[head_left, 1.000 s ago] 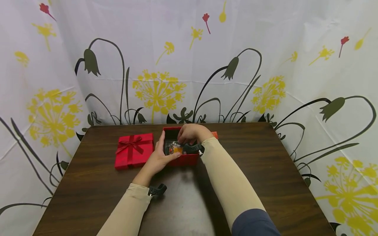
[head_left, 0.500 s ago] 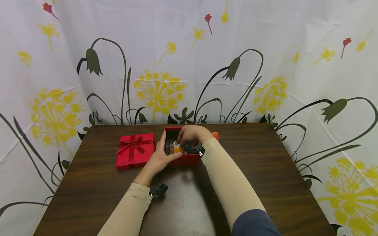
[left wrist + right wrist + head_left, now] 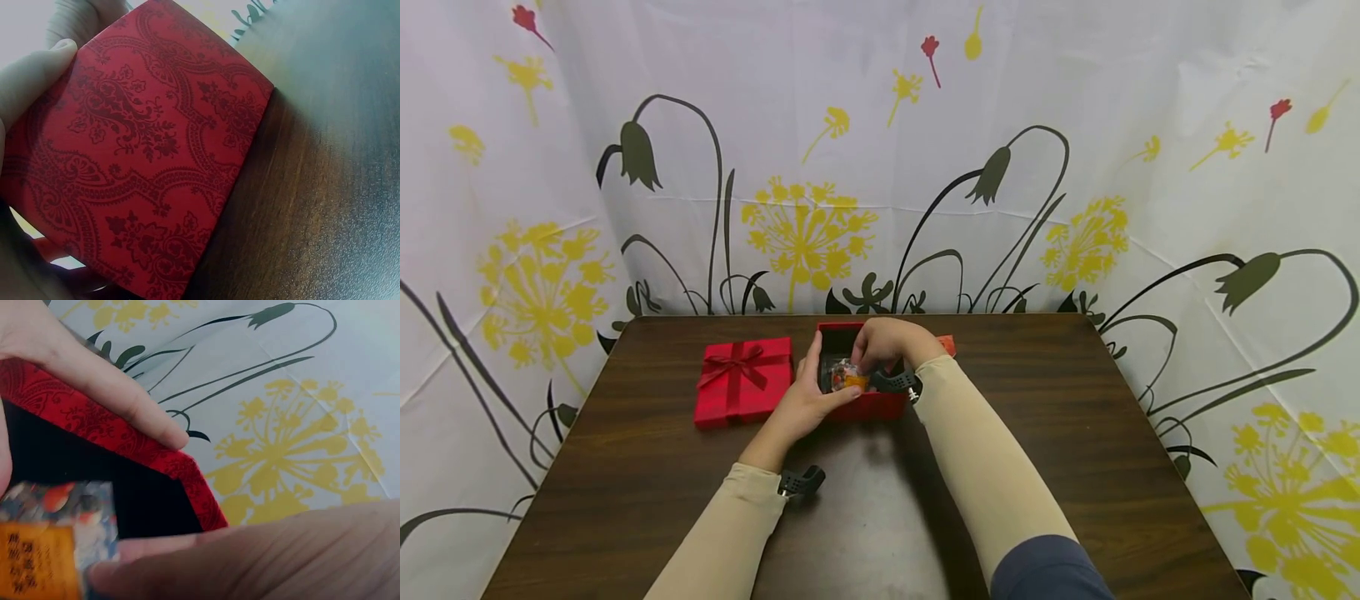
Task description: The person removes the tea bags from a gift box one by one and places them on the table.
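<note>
Left hand [image 3: 805, 406] grips the open red box [image 3: 880, 406] while right hand [image 3: 886, 342] pinches a packet [image 3: 848, 377] inside; lid [image 3: 742, 380] lies beside, unfitted.

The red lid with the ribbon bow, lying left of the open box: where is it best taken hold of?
Probably by its two opposite side edges, from above. The red lid lies flat on the table; its raised bow sits mid-top, and its left and near sides stand free.
</note>
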{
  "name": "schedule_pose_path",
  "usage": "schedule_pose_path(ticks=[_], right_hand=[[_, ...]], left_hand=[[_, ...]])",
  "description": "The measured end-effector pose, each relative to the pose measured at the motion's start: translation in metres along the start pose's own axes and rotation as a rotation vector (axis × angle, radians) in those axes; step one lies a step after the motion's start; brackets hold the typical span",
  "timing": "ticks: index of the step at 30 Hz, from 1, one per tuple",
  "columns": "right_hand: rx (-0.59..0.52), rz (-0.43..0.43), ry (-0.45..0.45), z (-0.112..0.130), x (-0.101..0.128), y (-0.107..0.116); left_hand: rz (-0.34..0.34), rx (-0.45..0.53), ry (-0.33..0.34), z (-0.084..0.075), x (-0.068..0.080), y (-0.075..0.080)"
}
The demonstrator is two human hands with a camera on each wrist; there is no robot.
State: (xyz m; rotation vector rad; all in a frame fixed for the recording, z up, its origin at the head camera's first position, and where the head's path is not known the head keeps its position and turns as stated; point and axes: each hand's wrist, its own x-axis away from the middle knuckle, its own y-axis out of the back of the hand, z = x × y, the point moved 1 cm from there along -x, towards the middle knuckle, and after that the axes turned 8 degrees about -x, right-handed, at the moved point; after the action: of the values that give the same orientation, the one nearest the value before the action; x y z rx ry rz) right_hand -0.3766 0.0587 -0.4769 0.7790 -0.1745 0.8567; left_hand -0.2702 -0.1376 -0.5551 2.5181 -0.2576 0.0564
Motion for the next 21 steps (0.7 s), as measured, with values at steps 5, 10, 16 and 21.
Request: schedule_pose_path(ticks=[5,10,16,21], right_hand=[[-0.025,-0.066,0.041,-0.005,-0.001,0.000],[-0.080,-0.116,0.061,-0.010,-0.002,0.000],[-0.155,-0.153,0.081,-0.015,-0.001,-0.001],[-0.197,-0.218,0.111,-0.020,0.003,0.001]], left_hand=[[-0.004,0.004,0.004,-0.001,0.001,0.000],[-0.002,-0.001,0.015,0.000,0.001,-0.001],[0.001,0.007,0.015,0.000,0.001,-0.001],[-0.002,0.002,0.021,0.001,-0.003,-0.001]])
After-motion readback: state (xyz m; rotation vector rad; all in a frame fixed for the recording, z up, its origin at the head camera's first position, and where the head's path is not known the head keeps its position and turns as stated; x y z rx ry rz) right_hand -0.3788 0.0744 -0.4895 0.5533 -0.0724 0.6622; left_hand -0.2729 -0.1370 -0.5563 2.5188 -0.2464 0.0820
